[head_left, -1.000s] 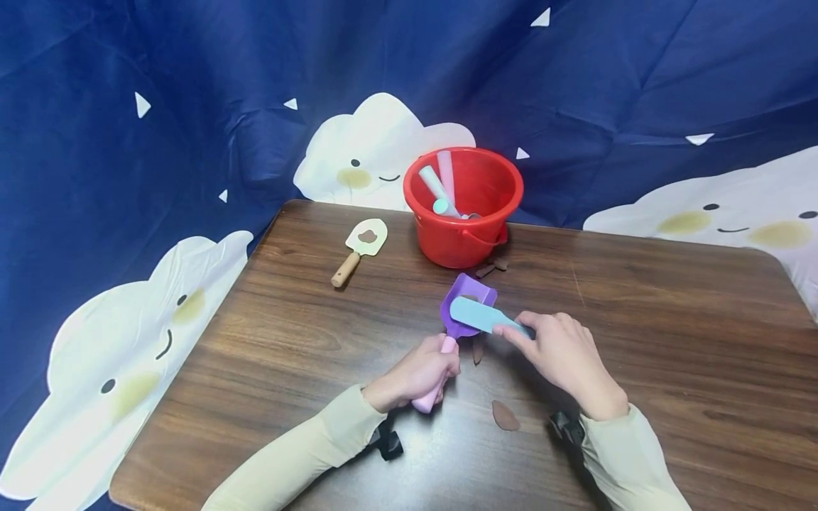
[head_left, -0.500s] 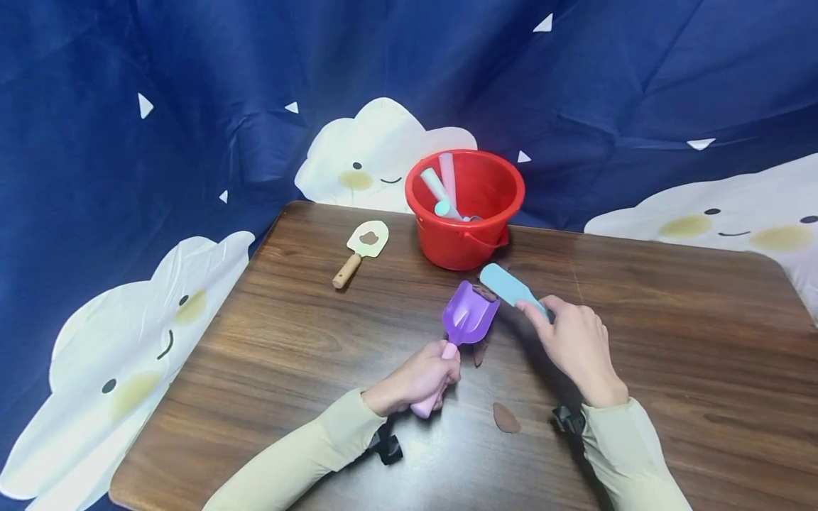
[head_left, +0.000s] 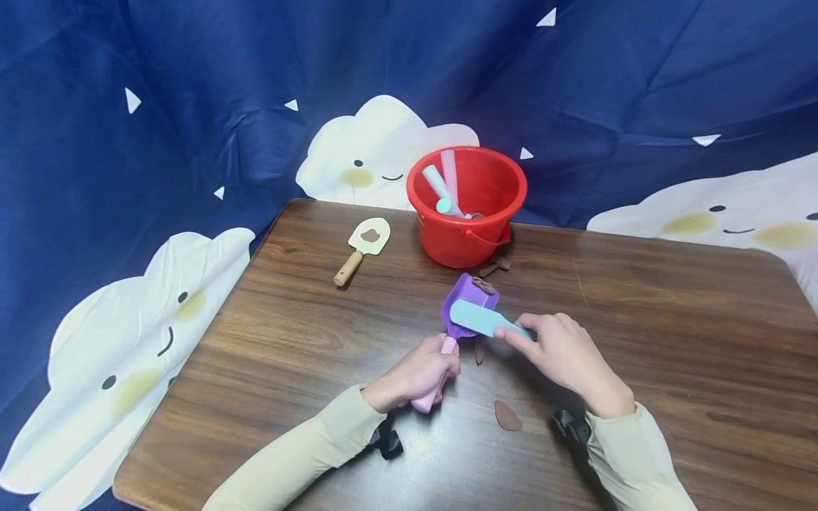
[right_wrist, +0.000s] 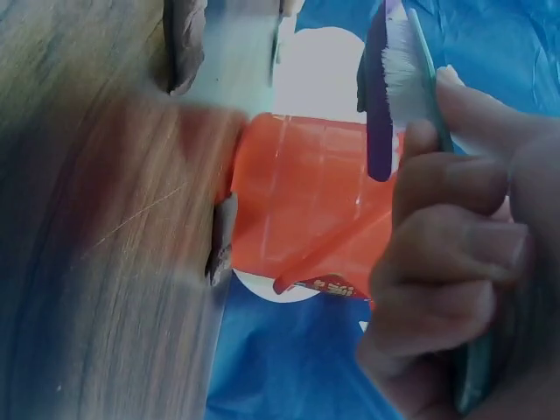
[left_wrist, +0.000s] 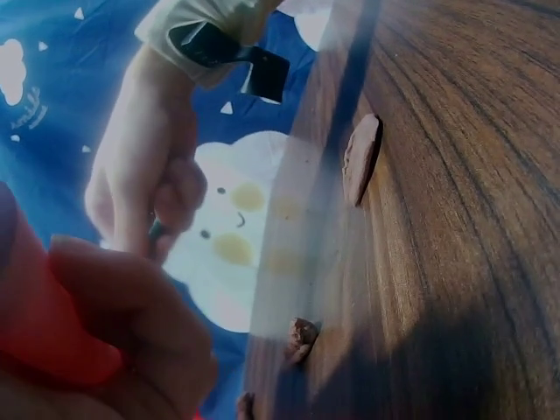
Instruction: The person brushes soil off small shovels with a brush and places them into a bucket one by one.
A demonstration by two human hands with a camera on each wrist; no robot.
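Note:
My left hand [head_left: 415, 372] grips the pink handle of a purple toy shovel [head_left: 464, 289], its blade raised over the table. In my right hand [head_left: 569, 358] is a light blue brush [head_left: 476, 317], pinched by its handle and laid across the blade. White bristles [right_wrist: 404, 79] face the shovel in the right wrist view. A brown clump [head_left: 483, 285] sits at the blade's far edge. One brown piece [head_left: 480, 352] lies just below the shovel, and a flat brown piece [head_left: 508, 416] lies nearer the person. More brown bits [head_left: 495, 267] lie beside the bucket.
A red bucket [head_left: 456, 245] with pink and mint-coloured handles inside stands at the table's back edge. Left of it lies a cream trowel [head_left: 369, 235] with a wooden handle. A blue cloth [head_left: 211, 85] with white clouds hangs behind the brown wooden table [head_left: 671, 341].
The brush swung away to the shovel's far right edge, then came back over the blade. A brown clump now shows at the blade's far edge. The left hand has hardly moved.

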